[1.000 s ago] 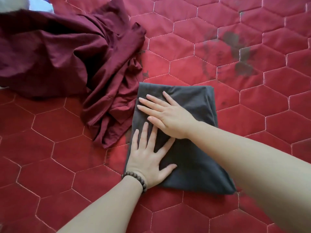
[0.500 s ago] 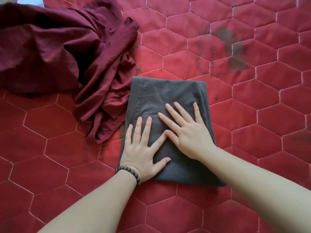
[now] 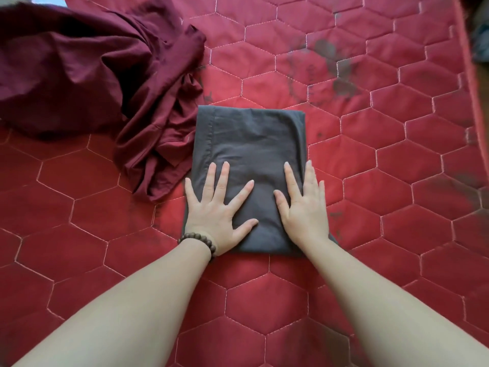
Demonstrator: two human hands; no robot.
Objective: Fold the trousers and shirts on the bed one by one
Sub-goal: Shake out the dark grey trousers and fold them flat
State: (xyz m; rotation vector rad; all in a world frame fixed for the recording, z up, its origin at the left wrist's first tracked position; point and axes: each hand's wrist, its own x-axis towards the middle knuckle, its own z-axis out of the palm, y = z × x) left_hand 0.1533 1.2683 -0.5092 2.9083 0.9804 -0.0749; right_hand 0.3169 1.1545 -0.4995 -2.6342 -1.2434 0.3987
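**Both palms flat on the folded grey garment**

My left hand (image 3: pixel 214 213) lies spread on the near left part of the folded grey garment (image 3: pixel 251 144), fingers straight and fanned, thumb pointing toward the middle of the cloth. The little finger reaches past the garment's left edge onto the red quilted bed cover (image 3: pixel 397 181). A bracelet of dark wooden beads (image 3: pixel 199 241) sits on that wrist, right at the garment's near left corner.

My right hand (image 3: pixel 304 207) rests flat on the near right part of the same garment, fingers straight and close together, pointing away from me. Its outer fingers run along the right edge of the fold, and the little finger lies just over that edge. Neither hand grips anything; both simply press down with relaxed, extended fingers, and a bare strip of grey cloth shows between them.

The grey garment is a neat rectangle in the middle of the bed, its far half uncovered ahead of my fingertips. Just beside its left edge, touching it near the far corner, lies a crumpled maroon garment (image 3: pixel 87 72), unfolded, spreading off to the far left.
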